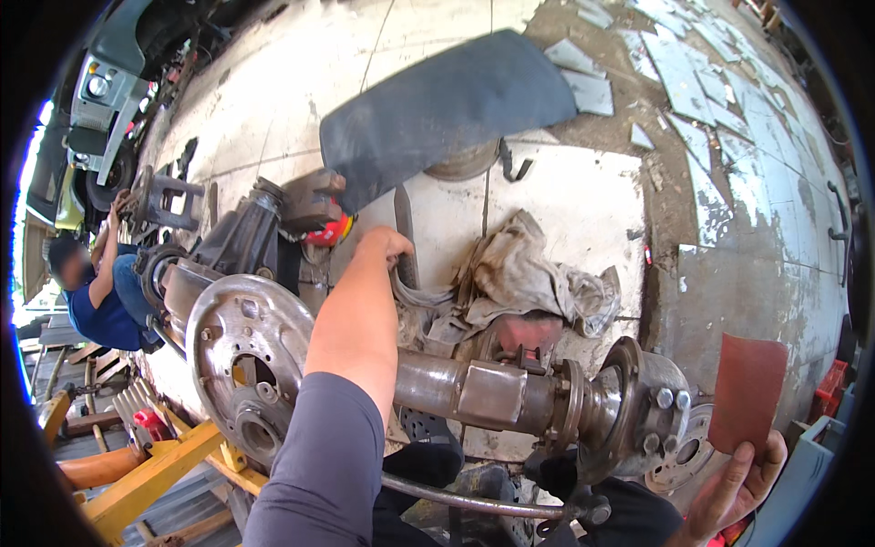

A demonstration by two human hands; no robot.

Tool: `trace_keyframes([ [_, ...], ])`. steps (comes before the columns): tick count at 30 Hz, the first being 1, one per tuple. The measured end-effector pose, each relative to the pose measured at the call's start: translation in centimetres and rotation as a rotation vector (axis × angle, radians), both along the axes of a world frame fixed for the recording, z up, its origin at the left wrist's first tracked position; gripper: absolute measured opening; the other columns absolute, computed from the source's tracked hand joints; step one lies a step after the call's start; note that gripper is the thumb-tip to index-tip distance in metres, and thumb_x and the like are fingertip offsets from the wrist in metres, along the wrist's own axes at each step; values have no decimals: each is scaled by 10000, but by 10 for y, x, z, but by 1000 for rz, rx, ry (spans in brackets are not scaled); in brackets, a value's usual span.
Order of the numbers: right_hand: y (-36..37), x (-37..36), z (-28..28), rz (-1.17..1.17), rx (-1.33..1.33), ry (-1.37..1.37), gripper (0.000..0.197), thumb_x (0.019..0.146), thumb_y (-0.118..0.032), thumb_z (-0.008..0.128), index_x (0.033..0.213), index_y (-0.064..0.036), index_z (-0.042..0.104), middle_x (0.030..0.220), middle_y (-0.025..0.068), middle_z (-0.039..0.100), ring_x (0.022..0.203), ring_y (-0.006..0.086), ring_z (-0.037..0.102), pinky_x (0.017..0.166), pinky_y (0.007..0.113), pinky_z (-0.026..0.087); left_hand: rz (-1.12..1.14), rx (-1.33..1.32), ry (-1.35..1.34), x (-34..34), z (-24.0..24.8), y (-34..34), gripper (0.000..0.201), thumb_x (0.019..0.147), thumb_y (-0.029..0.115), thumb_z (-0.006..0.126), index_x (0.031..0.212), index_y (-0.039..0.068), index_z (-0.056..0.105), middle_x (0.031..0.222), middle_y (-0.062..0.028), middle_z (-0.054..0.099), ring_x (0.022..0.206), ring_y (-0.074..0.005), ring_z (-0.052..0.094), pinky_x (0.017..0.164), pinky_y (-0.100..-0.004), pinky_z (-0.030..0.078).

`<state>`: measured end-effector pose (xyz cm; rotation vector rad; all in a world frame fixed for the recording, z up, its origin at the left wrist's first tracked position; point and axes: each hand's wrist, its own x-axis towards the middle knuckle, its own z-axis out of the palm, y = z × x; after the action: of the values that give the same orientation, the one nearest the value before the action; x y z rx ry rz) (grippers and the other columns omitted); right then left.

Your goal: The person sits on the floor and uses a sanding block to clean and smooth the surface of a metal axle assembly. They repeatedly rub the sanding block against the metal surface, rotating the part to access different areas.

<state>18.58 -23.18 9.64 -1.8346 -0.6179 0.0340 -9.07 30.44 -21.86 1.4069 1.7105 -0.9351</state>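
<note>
In my right hand (743, 483), a reddish-brown sheet of sandpaper (747, 392) is pinched by one end between thumb and fingers and stands upright. My left arm stretches across a metal axle housing (428, 387). Beyond it, my left hand (387, 244) is closed at a long, dark flat bar (405, 211), though its fingertips are partly hidden. A round steel backing plate (219, 328) is mounted on the axle left of my forearm. At the axle's right end is a bolted hub knuckle (647, 401). A dirty grey rag (538, 264) lies right of my left hand.
A large black mat (447, 105) lies beyond my left hand. Broken tiles (679, 77) litter the far right floor. Yellow metal framing (150, 483) stands at lower left. Another person in blue (105, 296) crouches at the left. A blue-grey box (802, 479) is by my right hand.
</note>
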Motion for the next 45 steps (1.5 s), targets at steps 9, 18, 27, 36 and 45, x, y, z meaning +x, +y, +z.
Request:
trace_keyframes([
  [9, 5, -33, 40, 62, -40, -240, 136, 907, 47, 628, 1040, 21, 630, 965, 93, 648, 916, 173, 619, 836, 310, 500, -169, 329, -405, 47, 180, -49, 433, 782, 386, 827, 964, 9, 719, 893, -88, 709, 841, -171, 646, 681, -348, 490],
  [18, 16, -50, 50, 111, 159, -160, 122, 898, 9, 658, 1019, 3, 641, 883, 83, 673, 824, 158, 647, 798, 313, 520, 636, 946, -1760, 14, 313, -125, 404, 908, 248, 773, 1244, 113, 594, 1044, 0, 686, 889, -122, 641, 710, -290, 463],
  [27, 19, -72, 54, 266, 110, -387, 152, 862, -7, 674, 1010, -4, 639, 915, 157, 681, 822, 321, 678, 770, 382, 529, 1032, 655, -1959, -51, 352, -231, 245, 906, 269, 779, 1047, 209, 588, 944, 71, 674, 818, -103, 649, 685, -247, 485],
  [36, 29, -98, 40, 403, 34, -206, 218, 916, -43, 619, 1125, -23, 679, 975, 157, 693, 853, 282, 677, 742, 349, 513, 898, 180, -1906, -41, 331, -290, 210, 923, 331, 750, 1047, 229, 615, 956, 80, 654, 879, -119, 625, 775, -302, 490],
  [45, 41, -94, 43, 597, -135, 433, 506, 1001, -433, 606, 1094, 54, 703, 995, 119, 715, 922, 160, 631, 833, 330, 499, -490, 1114, -1497, -15, 334, -316, 234, 844, 147, 778, 1058, 153, 684, 1107, 21, 703, 982, -162, 655, 848, -332, 463],
])
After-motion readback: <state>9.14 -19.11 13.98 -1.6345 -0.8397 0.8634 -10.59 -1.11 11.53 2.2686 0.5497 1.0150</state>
